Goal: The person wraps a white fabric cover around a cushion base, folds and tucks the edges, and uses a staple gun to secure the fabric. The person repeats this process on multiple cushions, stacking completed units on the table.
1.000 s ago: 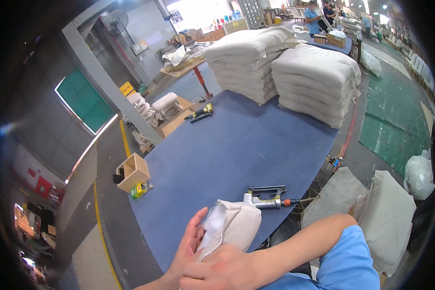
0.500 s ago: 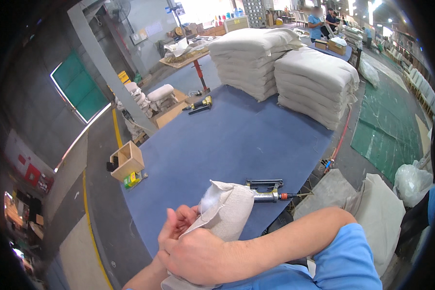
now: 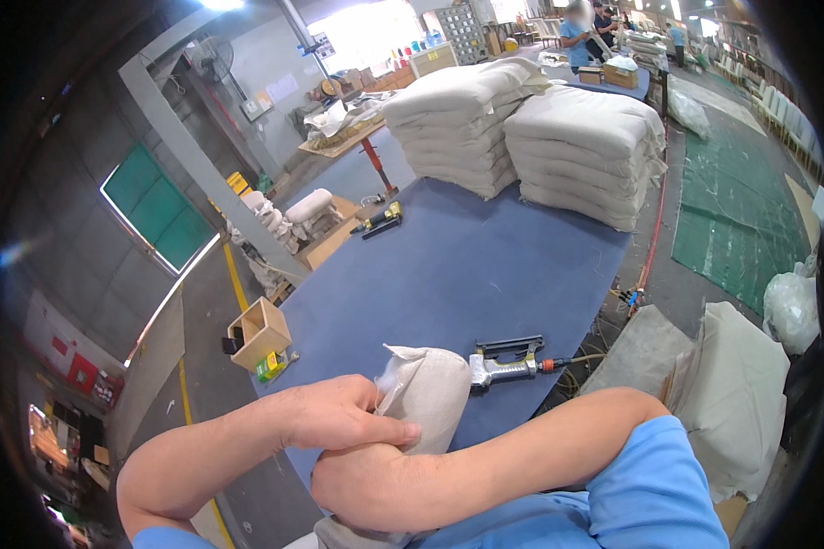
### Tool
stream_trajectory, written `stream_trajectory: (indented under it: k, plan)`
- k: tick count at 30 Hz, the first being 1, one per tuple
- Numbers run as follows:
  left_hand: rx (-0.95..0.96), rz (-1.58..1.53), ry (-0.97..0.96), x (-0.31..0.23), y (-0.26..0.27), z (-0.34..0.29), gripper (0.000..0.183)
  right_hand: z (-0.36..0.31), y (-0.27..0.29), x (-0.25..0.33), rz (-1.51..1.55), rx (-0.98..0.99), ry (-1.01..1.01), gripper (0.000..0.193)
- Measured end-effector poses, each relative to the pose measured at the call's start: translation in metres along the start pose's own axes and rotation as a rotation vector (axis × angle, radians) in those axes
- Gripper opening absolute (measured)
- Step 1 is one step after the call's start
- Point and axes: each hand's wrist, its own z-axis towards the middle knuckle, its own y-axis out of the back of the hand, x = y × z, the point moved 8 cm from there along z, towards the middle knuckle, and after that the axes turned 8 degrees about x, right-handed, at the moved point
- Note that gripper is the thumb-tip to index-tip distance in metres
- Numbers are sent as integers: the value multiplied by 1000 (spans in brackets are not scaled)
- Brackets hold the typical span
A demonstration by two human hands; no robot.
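A beige cloth cushion (image 3: 438,400), rolled into a thick tube, stands tilted over the near edge of the blue table. White stuffing (image 3: 389,380) shows at its open seam on the left. My left hand (image 3: 343,409) grips the cover's edge there, thumb pressed on the outer cloth and fingertips hidden. Just below, my right hand (image 3: 362,480) is curled round the lower part of the cushion, its fingers out of sight beneath it. To the right of the cushion lies a silver and black staple gun (image 3: 508,366) with a hose at its orange fitting.
The blue table (image 3: 430,265) carries two piles of beige cushions (image 3: 581,151) at its far end. A second staple gun (image 3: 380,220) lies near the left edge, a wooden box (image 3: 260,331) and small green-yellow carton (image 3: 270,366) nearer. Draped cloth (image 3: 728,393) hangs right; people stand far off.
My left hand has come up from behind the right one and over it onto the cover's edge, its forearm now in view. The view has shifted slightly.
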Motion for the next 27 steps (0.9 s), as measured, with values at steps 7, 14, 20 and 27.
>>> stream_trajectory:
  k: [7, 14, 20, 27]
  plan:
    - [-77, -607, -304, 21, -15, 15, 39, -2, 2, 5, 31, -89, 78, 26]
    - [-458, -834, -530, 69, -27, 23, 38, -132, 13, -46, 478, -1268, 357, 41]
    - [-652, -619, -720, 44, -33, 33, 35, -115, -184, -192, 1244, -1640, -347, 80]
    - [-753, -835, -686, 61, -46, 53, 31, -114, -116, -176, 1276, -1718, -228, 110]
